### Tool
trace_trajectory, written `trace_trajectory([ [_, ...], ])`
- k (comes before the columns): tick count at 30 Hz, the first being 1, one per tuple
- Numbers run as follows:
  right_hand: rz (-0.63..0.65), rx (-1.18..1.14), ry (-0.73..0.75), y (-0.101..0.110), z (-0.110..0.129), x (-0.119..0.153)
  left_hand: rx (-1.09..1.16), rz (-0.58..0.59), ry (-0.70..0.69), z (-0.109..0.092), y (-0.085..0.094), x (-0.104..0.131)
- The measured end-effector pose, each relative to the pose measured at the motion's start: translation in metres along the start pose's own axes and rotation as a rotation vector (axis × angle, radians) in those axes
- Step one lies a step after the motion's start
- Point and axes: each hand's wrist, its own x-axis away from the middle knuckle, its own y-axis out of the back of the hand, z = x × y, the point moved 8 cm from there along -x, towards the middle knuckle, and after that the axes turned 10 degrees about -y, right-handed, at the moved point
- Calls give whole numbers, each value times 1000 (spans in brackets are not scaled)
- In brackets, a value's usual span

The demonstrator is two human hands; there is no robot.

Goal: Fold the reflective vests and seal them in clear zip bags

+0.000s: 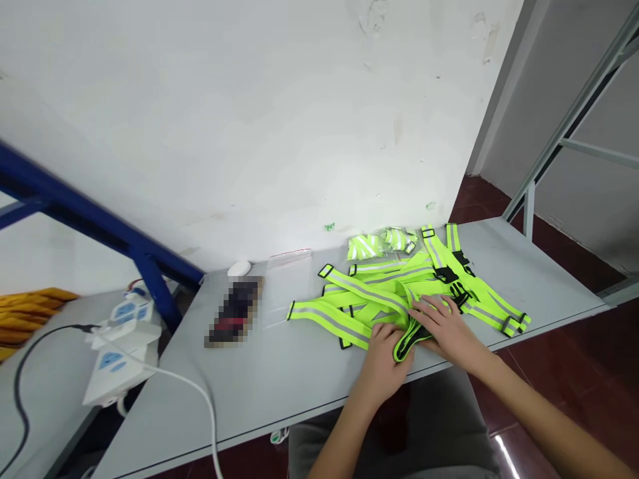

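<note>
At the table's (284,392) front edge, right of its middle, the left hand (387,359) and right hand (449,332), fingers curled, grip a folded neon-yellow reflective strap (405,344) between them, beside a heap of similar straps (344,322).

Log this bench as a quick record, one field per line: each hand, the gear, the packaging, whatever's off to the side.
Left hand: gripping folded strap
Right hand: on the same strap
Gear: loose yellow-green straps, black buckles
Packaging: two bagged bundles by the wall; flat clear bag
Side: white power sockets
Unclear: pixelated dark item
</note>
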Motion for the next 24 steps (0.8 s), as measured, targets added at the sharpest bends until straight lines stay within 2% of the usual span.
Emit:
trace_trajectory([
  [4,79,-20,130,-2,6,-16,-27,35,-13,0,-1,4],
  [8,173,51,228,-11,9,-15,-50,50,-26,1,-3,8],
  [12,156,116,289,-18,13,-5,-39,63,-37,0,-3,7],
  [15,110,87,291,-10,20,0,-33,43,-93,-2,2,7],
  [17,106,72,299,0,28,2,-87,-82,-160,-5,12,12],
  [19,123,78,307,10,36,4,-187,-350,-209,-11,29,31],
  [21,140,87,289,20,40,1,-192,-613,-230,-18,38,60],
  [22,139,85,263,26,41,-1,-109,-676,-224,-21,36,73],
  [23,128,76,234,32,42,-5,47,-651,-211,-23,28,79],
  [24,110,64,205,38,42,-9,262,-562,-152,-23,15,78],
])
